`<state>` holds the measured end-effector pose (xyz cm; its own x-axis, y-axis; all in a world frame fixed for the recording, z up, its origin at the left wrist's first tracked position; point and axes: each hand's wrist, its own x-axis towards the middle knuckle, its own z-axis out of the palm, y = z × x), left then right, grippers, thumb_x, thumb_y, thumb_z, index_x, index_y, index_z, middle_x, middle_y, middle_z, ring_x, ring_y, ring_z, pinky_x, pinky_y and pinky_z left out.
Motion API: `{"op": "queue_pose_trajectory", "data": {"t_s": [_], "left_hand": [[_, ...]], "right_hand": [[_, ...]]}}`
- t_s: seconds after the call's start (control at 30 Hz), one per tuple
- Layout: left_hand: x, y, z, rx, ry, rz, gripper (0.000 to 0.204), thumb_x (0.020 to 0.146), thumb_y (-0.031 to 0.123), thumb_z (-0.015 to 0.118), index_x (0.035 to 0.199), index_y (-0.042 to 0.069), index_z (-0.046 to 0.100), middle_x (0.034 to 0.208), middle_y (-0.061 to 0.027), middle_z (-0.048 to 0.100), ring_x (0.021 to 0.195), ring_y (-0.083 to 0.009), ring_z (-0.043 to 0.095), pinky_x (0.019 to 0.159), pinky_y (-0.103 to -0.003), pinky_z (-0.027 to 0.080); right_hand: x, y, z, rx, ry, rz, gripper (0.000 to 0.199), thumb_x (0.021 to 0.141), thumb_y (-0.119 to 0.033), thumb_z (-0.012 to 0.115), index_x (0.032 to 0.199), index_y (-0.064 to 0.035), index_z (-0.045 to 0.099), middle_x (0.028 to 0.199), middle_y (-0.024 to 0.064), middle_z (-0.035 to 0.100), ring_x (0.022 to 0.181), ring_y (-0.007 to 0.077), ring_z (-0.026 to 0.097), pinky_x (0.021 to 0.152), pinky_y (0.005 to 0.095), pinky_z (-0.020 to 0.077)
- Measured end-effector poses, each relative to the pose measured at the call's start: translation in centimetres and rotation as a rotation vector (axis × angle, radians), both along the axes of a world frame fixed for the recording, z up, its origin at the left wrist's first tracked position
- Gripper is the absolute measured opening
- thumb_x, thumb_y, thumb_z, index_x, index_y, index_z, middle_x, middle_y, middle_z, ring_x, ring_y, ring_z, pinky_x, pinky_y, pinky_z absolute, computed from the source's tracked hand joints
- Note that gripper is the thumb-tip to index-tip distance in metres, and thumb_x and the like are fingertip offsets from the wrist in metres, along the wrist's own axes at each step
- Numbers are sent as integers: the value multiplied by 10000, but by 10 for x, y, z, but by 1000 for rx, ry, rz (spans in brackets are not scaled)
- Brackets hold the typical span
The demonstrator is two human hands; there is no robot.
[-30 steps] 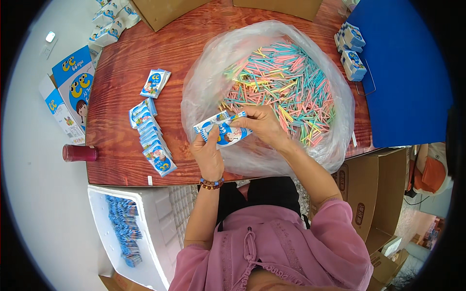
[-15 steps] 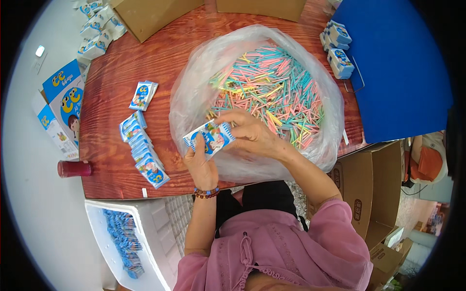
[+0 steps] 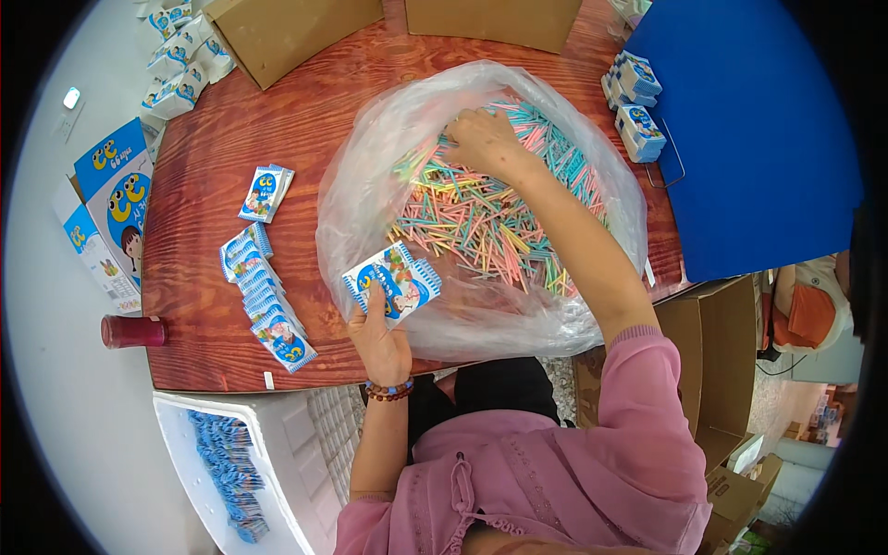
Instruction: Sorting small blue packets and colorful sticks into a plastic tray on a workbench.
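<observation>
My left hand [image 3: 379, 338] holds a small blue and white packet [image 3: 393, 280] at the near edge of a big clear plastic bag [image 3: 370, 185]. The bag is full of thin pastel-coloured sticks [image 3: 481, 208]. My right hand [image 3: 481, 139] reaches deep into the bag and rests on the sticks at its far side, fingers curled among them. Whether it grips any sticks I cannot tell.
A row of filled packets [image 3: 264, 296] and a separate one [image 3: 266, 192] lie on the red wooden table [image 3: 203, 166]. Cardboard boxes [image 3: 291, 32] stand at the back, a blue board [image 3: 749, 129] at right, a red cup [image 3: 132, 330] at left, a white tray [image 3: 231, 462] below.
My right hand left the packet and moved up into the far part of the bag. My left hand keeps the packet, now held lower and alone.
</observation>
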<state>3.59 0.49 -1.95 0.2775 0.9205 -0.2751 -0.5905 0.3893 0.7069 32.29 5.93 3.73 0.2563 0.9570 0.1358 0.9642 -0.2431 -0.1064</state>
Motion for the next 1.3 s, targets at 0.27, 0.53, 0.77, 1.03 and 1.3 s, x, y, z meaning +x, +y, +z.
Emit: {"op": "queue_pose_trajectory", "data": {"t_s": [0.27, 0.53, 0.77, 1.03, 1.3], "left_hand": [[-5, 1, 3, -2, -27, -10, 151, 955, 109, 588, 1049, 19, 663, 1027, -50, 690, 892, -124, 664, 779, -298, 540], [-10, 0, 8, -14, -60, -38, 144, 960, 112, 580, 1035, 19, 660, 1031, -55, 688, 900, -131, 665, 792, -304, 545], [-1, 3, 2, -49, -79, -44, 137, 961, 119, 581, 1034, 34, 661, 1036, -44, 687, 918, -129, 664, 820, -309, 534], [32, 14, -9, -71, -99, -106, 125, 940, 244, 638, 992, 132, 660, 950, 35, 685, 851, -66, 621, 703, -261, 461], [42, 15, -5, -36, -87, -123, 151, 946, 269, 628, 997, 131, 663, 987, 38, 676, 889, -65, 613, 746, -282, 472]], "right_hand": [[-5, 17, -13, -137, -138, 20, 295, 840, -104, 501, 1068, -35, 673, 1137, 175, 648, 1078, 319, 609, 914, 495, 410], [10, -6, -3, -118, 184, -51, 286, 934, -197, 530, 1164, -27, 541, 1180, 193, 614, 1152, 334, 548, 927, 500, 384], [21, -30, -15, 446, 1041, -1, 232, 991, -233, 522, 1094, -28, 550, 946, 67, 631, 1011, 218, 610, 886, 377, 455], [-54, -55, -11, 934, 2065, 249, 191, 1017, -159, 447, 972, 8, 528, 881, 83, 599, 1042, 269, 613, 1039, 441, 401], [-124, -81, 16, 1015, 1703, 76, 243, 1043, -239, 397, 1002, -36, 524, 891, 104, 629, 1060, 268, 619, 974, 397, 407]]}}
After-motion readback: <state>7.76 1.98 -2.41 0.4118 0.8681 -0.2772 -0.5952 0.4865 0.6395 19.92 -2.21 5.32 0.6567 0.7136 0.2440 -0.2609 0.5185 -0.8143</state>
